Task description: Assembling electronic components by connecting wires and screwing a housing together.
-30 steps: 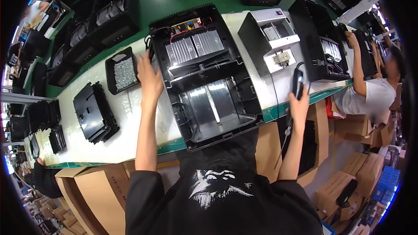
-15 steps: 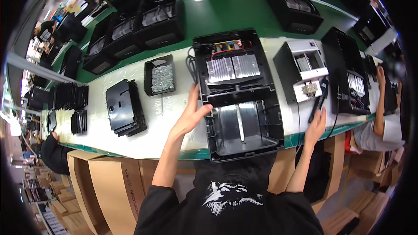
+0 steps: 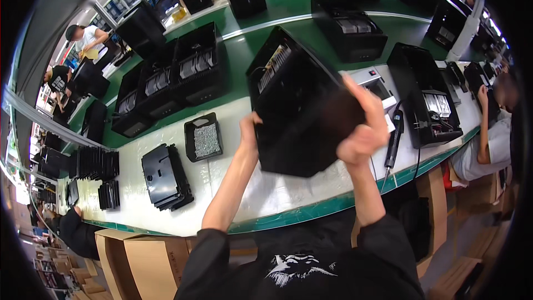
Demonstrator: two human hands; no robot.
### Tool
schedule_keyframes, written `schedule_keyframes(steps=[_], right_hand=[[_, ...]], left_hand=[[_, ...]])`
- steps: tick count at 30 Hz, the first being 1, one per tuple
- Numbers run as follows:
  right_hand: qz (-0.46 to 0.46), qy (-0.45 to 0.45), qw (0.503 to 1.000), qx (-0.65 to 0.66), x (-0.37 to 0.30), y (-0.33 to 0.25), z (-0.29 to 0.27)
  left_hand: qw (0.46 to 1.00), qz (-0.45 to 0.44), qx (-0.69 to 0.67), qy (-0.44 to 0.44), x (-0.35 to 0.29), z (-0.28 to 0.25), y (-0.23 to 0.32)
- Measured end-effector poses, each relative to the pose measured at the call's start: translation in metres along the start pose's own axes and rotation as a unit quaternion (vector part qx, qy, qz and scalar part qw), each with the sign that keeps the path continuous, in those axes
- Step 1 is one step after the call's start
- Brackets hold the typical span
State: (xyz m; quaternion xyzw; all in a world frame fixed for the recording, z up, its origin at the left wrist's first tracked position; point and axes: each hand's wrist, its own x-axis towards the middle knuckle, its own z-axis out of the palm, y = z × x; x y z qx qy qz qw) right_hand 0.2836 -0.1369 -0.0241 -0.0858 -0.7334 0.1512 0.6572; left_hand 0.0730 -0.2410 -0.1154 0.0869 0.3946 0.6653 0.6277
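Note:
A large black plastic case (image 3: 305,128) is tilted up in front of me, one of its dark sides turned toward me. Metal fins and some circuit parts show inside its far left end. My left hand (image 3: 249,136) grips its left edge, fingers partly hidden behind it. My right hand (image 3: 366,128), smeared by motion, holds the case at the right with the fingers along its upper edge. Just right of that hand, a black electric screwdriver (image 3: 395,140) lies on the table, apart from it. Whether the case fully clears the table cannot be seen.
A white screw feeder (image 3: 379,84) stands partly behind my right hand. To the left are a black tray of screws (image 3: 205,140) and stacked black plates (image 3: 166,176). Open black cases (image 3: 197,69) line the green conveyor (image 3: 266,39). A co-worker (image 3: 484,133) works at the right.
The right hand has let go of the screwdriver, which now lies on the table, and has taken hold of the case. The case has gone from lying flat and open to tilted up.

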Motion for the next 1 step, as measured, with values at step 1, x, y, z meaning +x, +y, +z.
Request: schedule_keyframes(steps=[1], right_hand=[[-0.086,0.007,0.996,-0.023,0.0216,-0.0101,0.0173]], left_hand=[[1.0,0.008,0.004,-0.001,-0.0012,0.0015,0.0065]])
